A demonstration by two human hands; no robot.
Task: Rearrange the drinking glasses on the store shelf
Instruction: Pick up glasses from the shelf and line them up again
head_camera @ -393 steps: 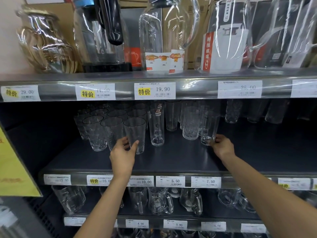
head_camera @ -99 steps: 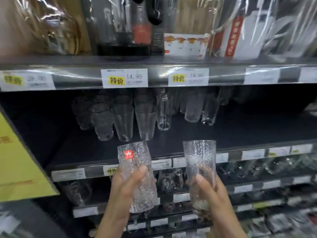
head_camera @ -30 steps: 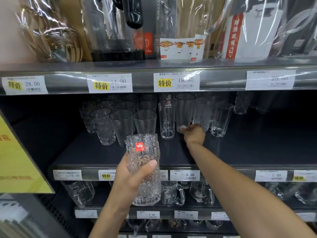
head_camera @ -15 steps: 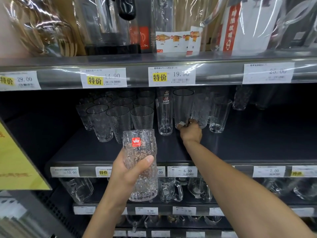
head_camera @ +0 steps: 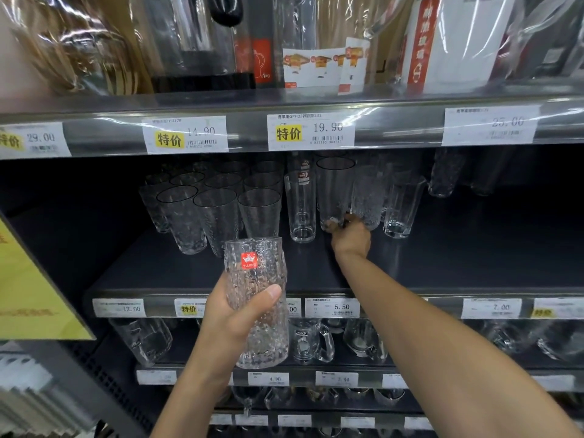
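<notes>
Glass (head_camera: pixel 256 298) with a red sticker (head_camera: pixel 249 260) stands upright in the left hand (head_camera: pixel 234 317), gripped before the shelf (head_camera: pixel 442 263) lip. Right hand (head_camera: pixel 350 237) curls round a second glass (head_camera: pixel 368 197) at its base, tight between tall tumblers (head_camera: pixel 335 188); bare shelf lies open in front and rightward.

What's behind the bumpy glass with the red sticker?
The shelf's front edge runs behind the textured glass held by the left hand. A price tag is half covered; only its last digits show.

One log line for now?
left hand: holds textured clear glass with red sticker | right hand: at bases of clear glasses on dark shelf
</notes>
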